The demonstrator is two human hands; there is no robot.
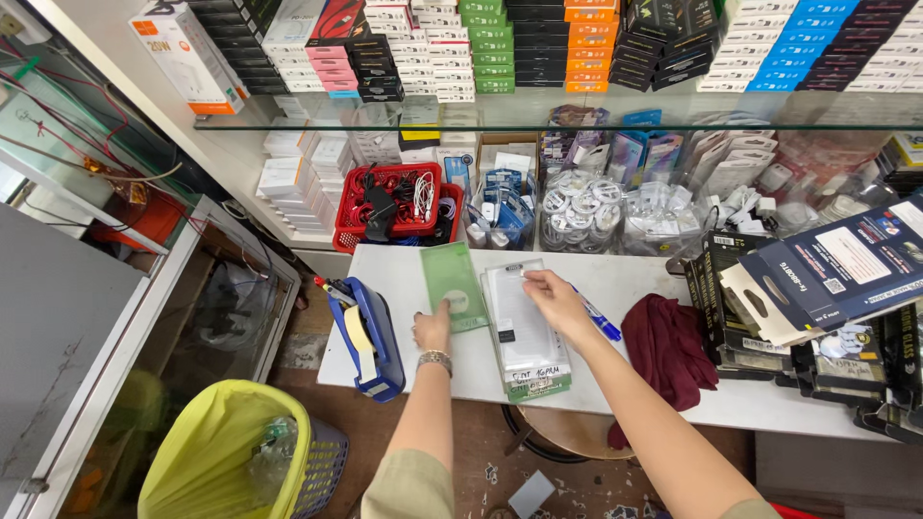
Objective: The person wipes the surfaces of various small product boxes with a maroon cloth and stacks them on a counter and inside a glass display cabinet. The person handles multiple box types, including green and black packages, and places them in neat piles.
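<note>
Fingers (531, 280) of right hand (553, 300) pinch the top edge of a glossy clear sleeve (524, 332), centre frame on the white worktop (615, 279). Left hand (433, 329) presses flat, fingers together, on a thin green card (452, 284). Risk: slick plastic slides off the smooth worktop edge; the card creases under pressure.

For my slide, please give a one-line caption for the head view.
At a shop counter, the left hand presses a green card while the right hand touches a clear packet.
</note>
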